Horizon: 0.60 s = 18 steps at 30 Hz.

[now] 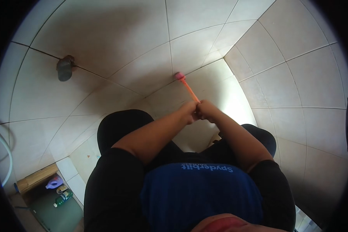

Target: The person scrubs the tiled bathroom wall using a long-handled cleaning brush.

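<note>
A brush [190,89] with an orange handle and a pinkish-red head extends ahead of me. Its head is at the seam where the tiled wall meets the floor; the bristles are too small to make out. My right hand [208,110] is closed around the near end of the handle. Pressed up beside it, my left hand [189,111] is also closed on the handle. The fingers of both hands partly cover each other and hide the handle's end.
A tiled wall [139,42] rises in front, with a grey pipe fitting [65,69] sticking out. Another tiled wall [294,85] stands at the right. A pale hose [5,154] hangs far left. At lower left are a green bottle [63,198] and a purple bottle [55,182].
</note>
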Motion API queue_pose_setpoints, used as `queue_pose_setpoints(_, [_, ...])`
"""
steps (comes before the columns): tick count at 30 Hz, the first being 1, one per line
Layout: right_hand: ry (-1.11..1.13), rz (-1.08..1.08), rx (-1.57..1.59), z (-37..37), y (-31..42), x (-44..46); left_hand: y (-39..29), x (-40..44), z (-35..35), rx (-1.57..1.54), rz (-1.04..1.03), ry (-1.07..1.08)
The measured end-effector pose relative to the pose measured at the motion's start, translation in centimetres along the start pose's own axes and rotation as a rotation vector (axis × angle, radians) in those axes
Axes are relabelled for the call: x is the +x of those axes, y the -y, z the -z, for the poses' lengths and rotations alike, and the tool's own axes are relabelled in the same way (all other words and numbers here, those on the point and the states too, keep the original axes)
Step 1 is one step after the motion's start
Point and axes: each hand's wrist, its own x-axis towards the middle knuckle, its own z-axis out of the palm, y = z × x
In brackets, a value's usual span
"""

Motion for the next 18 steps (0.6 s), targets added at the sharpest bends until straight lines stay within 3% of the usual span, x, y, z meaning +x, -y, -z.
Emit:
queue_pose_setpoints(3, [0.272,0.046,0.222,3.0,0.8,-3.3,0.6,-6.5,-5.7,-0.064,-0.105,-0.079])
queue_pose_setpoints(6, [0.251,0.021,0.212,2.6,0.8,-3.1,0.0,-6.5,-5.7,-0.07,-0.076,-0.049])
queue_pose_setpoints(8, [0.165,0.011,0.149,1.0,-1.8,0.6,0.3,-2.8,-2.5,0.045,-0.046,-0.115])
queue_pose_setpoints(10, [0.062,0.139,-0.314,0.3,-2.8,3.0,1.0,0.1,-0.1,0.043,-0.013,-0.114])
queue_pose_setpoints(11, [0.05,0.163,-0.299,0.6,-1.6,2.3,0.1,0.7,0.2,0.037,0.008,-0.117])
queue_pose_setpoints(13, [0.062,-0.016,0.163,1.0,0.0,-0.9,-0.1,-4.0,-3.8,0.033,-0.046,-0.08])
queue_pose_setpoints(14, [0.284,0.022,0.337,2.4,-0.8,-1.0,0.3,-6.4,-5.4,-0.002,-0.091,-0.041])
queue_pose_setpoints(17, [0.345,0.022,0.413,3.1,-1.1,-0.3,-0.4,-8.1,-6.8,0.025,-0.08,-0.028])
queue_pose_setpoints(18, [0.266,0.264,-0.031,2.4,-2.1,1.3,-0.4,-6.8,-5.7,0.037,-0.065,-0.039])
